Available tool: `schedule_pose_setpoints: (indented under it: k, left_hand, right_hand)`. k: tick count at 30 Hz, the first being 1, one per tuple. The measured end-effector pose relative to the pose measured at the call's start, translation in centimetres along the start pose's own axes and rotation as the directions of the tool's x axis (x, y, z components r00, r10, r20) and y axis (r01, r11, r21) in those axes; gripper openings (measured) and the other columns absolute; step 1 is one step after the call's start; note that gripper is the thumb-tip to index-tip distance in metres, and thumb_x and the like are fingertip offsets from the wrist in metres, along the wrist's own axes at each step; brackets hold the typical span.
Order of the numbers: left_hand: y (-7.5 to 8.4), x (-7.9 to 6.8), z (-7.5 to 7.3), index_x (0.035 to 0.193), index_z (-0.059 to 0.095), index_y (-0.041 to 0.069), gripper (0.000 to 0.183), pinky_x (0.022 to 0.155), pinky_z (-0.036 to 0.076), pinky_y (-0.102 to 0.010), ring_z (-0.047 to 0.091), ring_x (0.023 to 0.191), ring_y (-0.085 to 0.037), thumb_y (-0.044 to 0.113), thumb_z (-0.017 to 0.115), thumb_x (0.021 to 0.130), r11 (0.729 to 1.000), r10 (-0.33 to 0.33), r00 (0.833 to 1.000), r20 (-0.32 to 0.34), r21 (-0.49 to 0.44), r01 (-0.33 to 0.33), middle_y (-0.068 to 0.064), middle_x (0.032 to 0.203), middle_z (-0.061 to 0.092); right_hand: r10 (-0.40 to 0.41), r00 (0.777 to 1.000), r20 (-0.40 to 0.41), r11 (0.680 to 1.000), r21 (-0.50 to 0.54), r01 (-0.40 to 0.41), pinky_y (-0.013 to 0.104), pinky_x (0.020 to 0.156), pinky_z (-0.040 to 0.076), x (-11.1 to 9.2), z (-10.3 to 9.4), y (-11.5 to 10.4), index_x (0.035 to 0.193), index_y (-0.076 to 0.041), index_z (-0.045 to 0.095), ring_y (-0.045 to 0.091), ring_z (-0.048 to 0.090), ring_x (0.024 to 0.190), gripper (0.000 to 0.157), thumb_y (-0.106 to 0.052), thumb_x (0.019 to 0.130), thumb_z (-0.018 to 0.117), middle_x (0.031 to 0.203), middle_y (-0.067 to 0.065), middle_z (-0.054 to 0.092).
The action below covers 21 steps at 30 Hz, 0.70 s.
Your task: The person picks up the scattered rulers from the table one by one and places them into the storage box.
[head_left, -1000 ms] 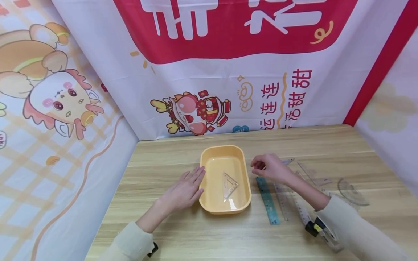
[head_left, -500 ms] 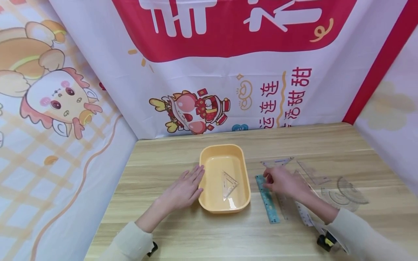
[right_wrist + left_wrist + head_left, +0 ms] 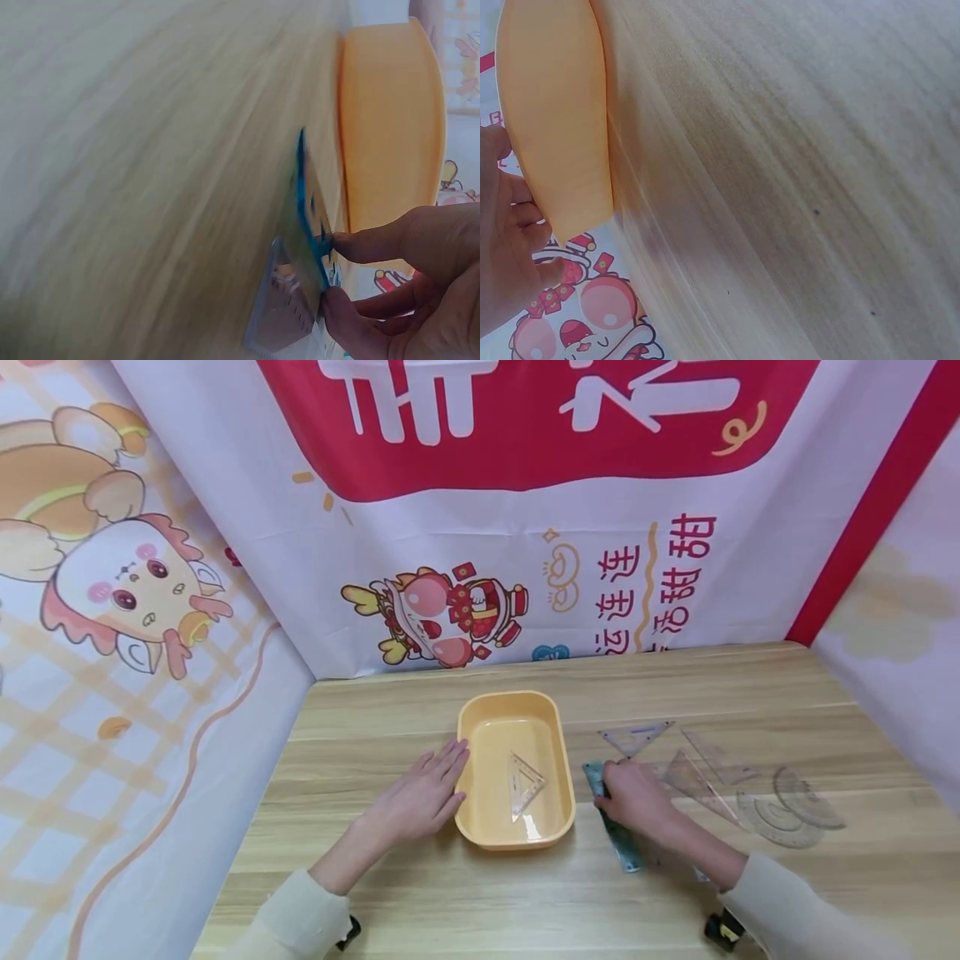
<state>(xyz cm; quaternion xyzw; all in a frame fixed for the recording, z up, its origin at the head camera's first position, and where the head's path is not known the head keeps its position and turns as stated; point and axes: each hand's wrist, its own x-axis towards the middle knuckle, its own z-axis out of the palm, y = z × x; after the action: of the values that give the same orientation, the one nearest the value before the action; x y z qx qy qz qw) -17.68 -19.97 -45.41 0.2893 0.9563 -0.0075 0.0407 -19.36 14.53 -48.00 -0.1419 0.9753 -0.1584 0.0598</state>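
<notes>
My right hand [image 3: 643, 802] pinches a teal-blue ruler [image 3: 624, 847] between thumb and finger. In the right wrist view the blue ruler [image 3: 303, 195] stands tilted on its edge, with a clear ruler [image 3: 281, 319] beside it on the table. My left hand [image 3: 418, 797] rests its extended fingers on the left rim of a yellow plastic box [image 3: 566, 760]. Inside that box lies a small clear set square [image 3: 527, 785]. From the left wrist view, the fingers are against the box's outer wall [image 3: 559, 112].
Right of the box lie a set square [image 3: 636, 737] at the back, another set square [image 3: 697, 785], an L-shaped clear piece [image 3: 716, 756] and two overlapping protractors [image 3: 810, 797]. A black-and-yellow object [image 3: 723, 931] is partly under the right sleeve. A printed cloth backs the wooden table [image 3: 390, 714].
My right hand has come down from beside the box onto the blue ruler, taken hold of it and tipped it up. The left hand has stayed at the box.
</notes>
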Motion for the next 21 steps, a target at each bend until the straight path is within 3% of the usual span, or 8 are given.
schedule_pose_setpoints:
  k: [6,13,21]
  left_hand:
    - [-0.1,0.0,-0.1,0.159,0.023,0.007,0.066,0.123,0.028,-0.051,0.018,0.155,-0.024,0.042,0.039,0.105,1.000,0.004,1.000,0.001,0.000,-0.004,-0.007,0.168,0.017]
    - [-0.1,0.0,0.1,0.159,0.022,0.007,0.066,0.123,0.027,-0.051,0.017,0.156,-0.024,0.043,0.039,0.105,1.000,-0.013,1.000,0.011,-0.013,0.013,-0.006,0.168,0.016]
    - [-0.1,0.0,0.1,0.159,0.021,0.007,0.066,0.121,0.031,-0.050,0.017,0.156,-0.023,0.042,0.038,0.106,1.000,-0.010,1.000,0.002,-0.010,0.010,-0.006,0.168,0.016]
  right_hand:
    - [0.080,0.996,0.033,0.989,0.122,-0.083,0.026,0.052,0.044,0.4,0.1,0.1,0.088,-0.004,0.063,0.016,0.052,0.062,0.027,-0.018,0.078,0.084,0.071,0.003,0.057]
    - [0.083,0.995,0.059,0.959,0.265,-0.096,0.024,0.052,0.048,0.4,0.2,0.6,0.080,-0.009,0.067,0.013,0.056,0.060,0.012,-0.014,0.083,0.078,0.070,0.001,0.063]
    - [0.082,0.994,0.073,0.918,0.383,-0.104,0.024,0.054,0.049,0.1,-1.9,0.7,0.088,-0.009,0.072,0.013,0.057,0.063,0.005,-0.014,0.087,0.073,0.073,0.000,0.065]
